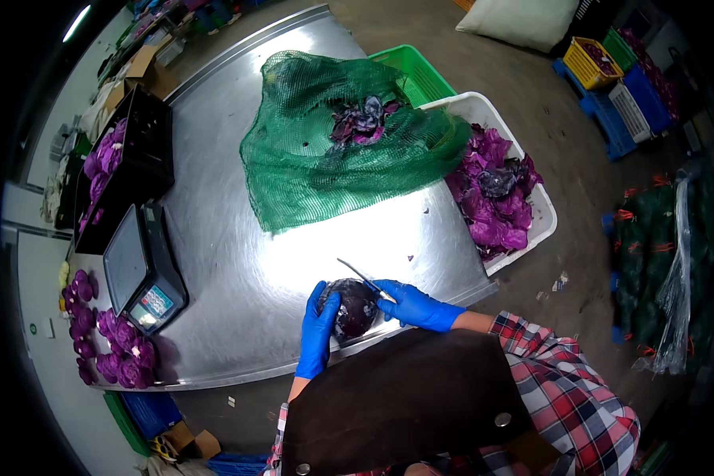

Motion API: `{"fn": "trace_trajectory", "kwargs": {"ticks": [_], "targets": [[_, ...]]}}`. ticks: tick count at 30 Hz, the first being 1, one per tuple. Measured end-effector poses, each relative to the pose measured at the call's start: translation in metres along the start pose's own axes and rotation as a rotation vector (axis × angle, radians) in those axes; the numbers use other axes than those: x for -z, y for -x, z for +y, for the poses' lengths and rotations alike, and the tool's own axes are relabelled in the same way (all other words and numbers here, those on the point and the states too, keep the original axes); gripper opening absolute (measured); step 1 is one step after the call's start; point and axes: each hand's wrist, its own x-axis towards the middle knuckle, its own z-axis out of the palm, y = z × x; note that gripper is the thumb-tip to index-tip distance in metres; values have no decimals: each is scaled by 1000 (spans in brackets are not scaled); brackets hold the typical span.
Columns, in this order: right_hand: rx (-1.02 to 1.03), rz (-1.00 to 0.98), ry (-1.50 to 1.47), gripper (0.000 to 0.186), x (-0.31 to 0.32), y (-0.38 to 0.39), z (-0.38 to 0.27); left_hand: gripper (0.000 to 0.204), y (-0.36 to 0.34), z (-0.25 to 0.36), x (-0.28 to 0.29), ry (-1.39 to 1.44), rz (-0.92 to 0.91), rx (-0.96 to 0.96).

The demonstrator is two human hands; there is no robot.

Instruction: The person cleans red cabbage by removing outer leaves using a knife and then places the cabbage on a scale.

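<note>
My blue-gloved left hand [319,333] is wrapped around the side of a dark purple cabbage [351,317] with pale blotches, at the near edge of the steel table [218,333]. My right hand [416,308], also gloved, grips a knife [357,270] by its pale handle beside the cabbage, blade angled up to the left. Beyond them lies a green mesh sack [285,182] with torn purple leaves [361,119] on it.
A scale [127,262], trimmed purple cabbages [123,349] and a black crate [151,135] line the left. A white tub [539,222] of leaves and a green crate [408,71] adjoin the table. Colored crates [591,63] and full dark-green sacks [650,270] stand right.
</note>
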Motion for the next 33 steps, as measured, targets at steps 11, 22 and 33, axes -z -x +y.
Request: {"fn": "trace_trajectory", "kwargs": {"ticks": [11,22,33], "targets": [[320,79,-176,46,-12,-12,7,76,3,-2,23,-94,7,-670],[54,221,315,32,-3,4,26,112,-10,-28,4,-364,-37,-625],[203,232,743,26,6,22,36,109,-20,-22,-18,-311,-49,-319]]}}
